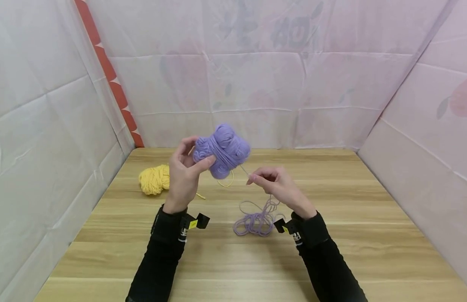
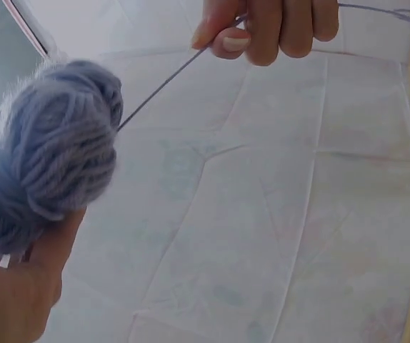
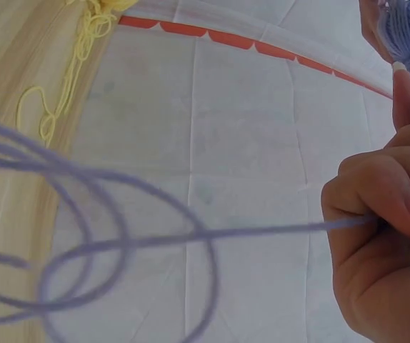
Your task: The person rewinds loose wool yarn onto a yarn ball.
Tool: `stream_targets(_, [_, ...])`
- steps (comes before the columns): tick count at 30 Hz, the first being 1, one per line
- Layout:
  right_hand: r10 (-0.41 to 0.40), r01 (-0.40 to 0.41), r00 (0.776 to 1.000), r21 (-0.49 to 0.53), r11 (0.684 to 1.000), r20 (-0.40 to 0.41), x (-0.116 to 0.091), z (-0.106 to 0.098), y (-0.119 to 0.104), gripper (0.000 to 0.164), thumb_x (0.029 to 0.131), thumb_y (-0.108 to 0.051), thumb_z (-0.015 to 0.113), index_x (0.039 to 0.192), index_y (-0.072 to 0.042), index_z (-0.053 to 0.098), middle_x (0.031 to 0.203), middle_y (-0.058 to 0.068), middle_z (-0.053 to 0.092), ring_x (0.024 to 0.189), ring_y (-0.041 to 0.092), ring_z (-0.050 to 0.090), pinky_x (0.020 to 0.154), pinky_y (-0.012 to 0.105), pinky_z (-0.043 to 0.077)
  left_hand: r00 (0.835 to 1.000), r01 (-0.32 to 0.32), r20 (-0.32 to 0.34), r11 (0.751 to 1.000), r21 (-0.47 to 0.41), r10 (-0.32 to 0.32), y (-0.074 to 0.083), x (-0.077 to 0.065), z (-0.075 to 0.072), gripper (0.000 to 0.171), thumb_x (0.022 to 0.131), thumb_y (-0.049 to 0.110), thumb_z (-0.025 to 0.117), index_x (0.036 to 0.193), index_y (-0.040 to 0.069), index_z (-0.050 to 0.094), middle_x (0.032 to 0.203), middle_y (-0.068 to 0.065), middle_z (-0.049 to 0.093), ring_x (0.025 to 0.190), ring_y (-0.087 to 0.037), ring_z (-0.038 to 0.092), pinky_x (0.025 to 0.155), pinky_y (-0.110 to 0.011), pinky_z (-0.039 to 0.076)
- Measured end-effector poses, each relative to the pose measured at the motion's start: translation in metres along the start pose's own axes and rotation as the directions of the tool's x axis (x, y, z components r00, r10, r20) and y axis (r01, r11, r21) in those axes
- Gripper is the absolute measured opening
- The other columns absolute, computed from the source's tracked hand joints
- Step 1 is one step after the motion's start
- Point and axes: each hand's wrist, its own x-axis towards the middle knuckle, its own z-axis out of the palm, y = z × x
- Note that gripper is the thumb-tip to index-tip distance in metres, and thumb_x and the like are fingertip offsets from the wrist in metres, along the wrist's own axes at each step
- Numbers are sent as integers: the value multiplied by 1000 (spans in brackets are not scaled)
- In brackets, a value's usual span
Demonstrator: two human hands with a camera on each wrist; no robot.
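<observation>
My left hand (image 1: 185, 172) grips a purple ball of yarn (image 1: 225, 150) above the table, thumb across its front. Strands are wound around the ball's middle. To its lower right, my right hand (image 1: 280, 186) pinches the purple strand (image 2: 163, 84), which runs taut from the ball to the fingertips. From the right hand the strand goes on down, as the right wrist view shows, to a loose heap of purple yarn (image 1: 256, 222) on the table. The heap lies in loops between the forearms.
A yellow ball of yarn (image 1: 154, 179) lies on the wooden table (image 1: 218, 268) behind the left wrist, partly hidden by it. Its loose yellow strand (image 3: 69, 86) trails to the right. White patterned sheets (image 1: 256, 84) hang at the back and both sides.
</observation>
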Motion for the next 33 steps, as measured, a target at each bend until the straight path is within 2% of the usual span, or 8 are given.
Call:
stream_targets(6, [16,-15,1000,-40,999,17,-1,0,0,18,96,-19,59,95,-8,73,77,-6,65,55,7,38,48,21,34,994,-22,-111,1000,10,23,0,2,-3,42,76,-17,63,109,10,57,108,-5,54,97,-15,60,82,-23,56])
stream_targets(11, [-12,13,999,-56,998,31,-4,-1,-2,17,96,-18,60,94,-10,74,73,-3,61,55,8,37,49,22,32,984,-35,-171,991,126,57,-4,2,-5,43,76,-16,67,111,7,56,107,-3,55,95,-15,58,79,-21,56])
stream_targets(15, [-37,40,999,-76,996,40,-6,-3,-5,17,95,-17,60,95,-8,74,71,-3,60,53,9,34,50,24,30,980,-42,-176,959,279,95,-9,3,-6,43,77,-13,70,115,-2,53,107,-2,55,97,-15,57,80,-22,56])
stream_targets(19, [-52,55,998,-83,995,44,-9,-5,-11,17,95,-16,60,96,-5,73,76,-2,63,55,9,34,52,25,31,979,-81,-132,889,451,156,-16,4,-6,45,76,-10,72,117,-7,52,109,-9,56,100,-17,56,82,-26,58])
stream_targets(25, [-76,76,997,-66,995,-6,-13,-8,-18,13,94,-12,62,91,-6,73,72,-6,61,54,9,35,50,25,31,971,-186,8,730,658,240,-27,3,-7,44,73,-7,75,113,-6,57,108,-19,56,99,-20,57,79,-34,59])
stream_targets(29, [-80,77,996,-59,995,-46,-16,-10,-21,12,94,-11,62,91,-5,72,80,-9,68,56,8,42,52,23,36,963,-239,100,620,747,250,-31,3,-6,42,71,-5,76,110,-5,59,104,-19,58,93,-25,58,76,-35,57])
stream_targets(31, [-87,84,994,-50,995,-60,-18,-11,-22,13,94,-10,61,92,-4,72,83,-10,69,59,8,49,55,23,40,960,-256,135,581,773,244,-32,3,-5,41,71,-4,76,108,-4,59,103,-18,58,92,-26,58,78,-36,54])
stream_targets(33, [-94,91,993,-40,995,-75,-20,-12,-23,13,94,-9,60,94,-3,71,85,-11,70,63,8,53,57,22,43,959,-269,163,558,785,232,-33,3,-5,41,71,-3,76,108,-3,59,103,-18,59,94,-27,58,82,-38,53])
